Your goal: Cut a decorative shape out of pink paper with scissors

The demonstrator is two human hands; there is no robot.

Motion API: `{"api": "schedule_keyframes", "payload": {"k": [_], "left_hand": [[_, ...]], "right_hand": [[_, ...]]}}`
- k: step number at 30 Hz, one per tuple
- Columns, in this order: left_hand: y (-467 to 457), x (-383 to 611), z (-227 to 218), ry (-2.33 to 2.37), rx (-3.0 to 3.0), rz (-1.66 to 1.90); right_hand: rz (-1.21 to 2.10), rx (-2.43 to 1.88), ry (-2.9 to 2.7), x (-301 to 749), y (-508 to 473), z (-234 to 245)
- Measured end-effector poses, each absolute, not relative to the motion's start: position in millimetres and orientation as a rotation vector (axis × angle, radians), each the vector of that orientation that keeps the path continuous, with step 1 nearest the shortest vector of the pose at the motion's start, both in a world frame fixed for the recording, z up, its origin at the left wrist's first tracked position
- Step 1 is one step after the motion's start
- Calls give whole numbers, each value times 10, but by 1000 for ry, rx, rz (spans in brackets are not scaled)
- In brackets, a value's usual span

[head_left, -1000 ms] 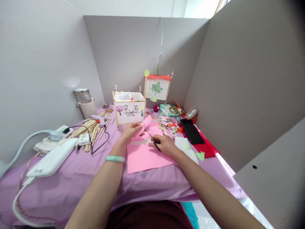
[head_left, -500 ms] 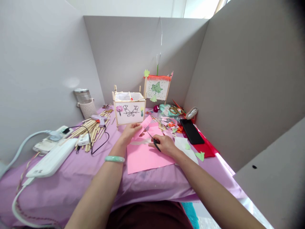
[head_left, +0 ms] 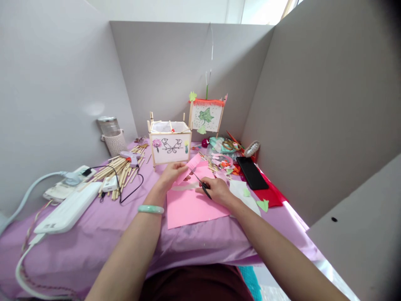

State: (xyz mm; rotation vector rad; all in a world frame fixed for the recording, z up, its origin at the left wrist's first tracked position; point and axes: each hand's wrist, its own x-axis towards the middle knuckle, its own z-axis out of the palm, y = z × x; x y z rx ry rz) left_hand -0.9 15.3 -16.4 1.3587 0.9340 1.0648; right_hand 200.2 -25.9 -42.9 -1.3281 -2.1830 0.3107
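My left hand [head_left: 171, 173] pinches a small strip of pink paper [head_left: 191, 163] and holds it up above the table. Wrapped round the black handles of a pair of scissors [head_left: 202, 185], my right hand [head_left: 216, 190] points the blades up and left at the strip's lower edge. Under both hands a larger pink sheet [head_left: 192, 202] lies flat on the purple tablecloth [head_left: 103, 234]. A pale green bangle [head_left: 151, 208] circles my left wrist.
A paper lantern with a butterfly drawing [head_left: 170, 143] stands just behind my hands; a second lantern with a green leaf [head_left: 206, 114] hangs further back. Wooden sticks and a glue gun [head_left: 125, 166] lie left, with a power strip [head_left: 69, 212]. A black phone [head_left: 251, 172], red paper and scraps lie right.
The top of the pink strip has bent over to the right and sits a little lower. Both hands and the scissors stay almost where they were.
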Motion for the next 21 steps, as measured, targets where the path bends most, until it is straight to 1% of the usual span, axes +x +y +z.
{"api": "schedule_keyframes", "payload": {"k": [21], "left_hand": [[131, 27, -143, 953, 1390, 1058]], "right_hand": [[346, -1304, -2177, 2002, -263, -426]]}}
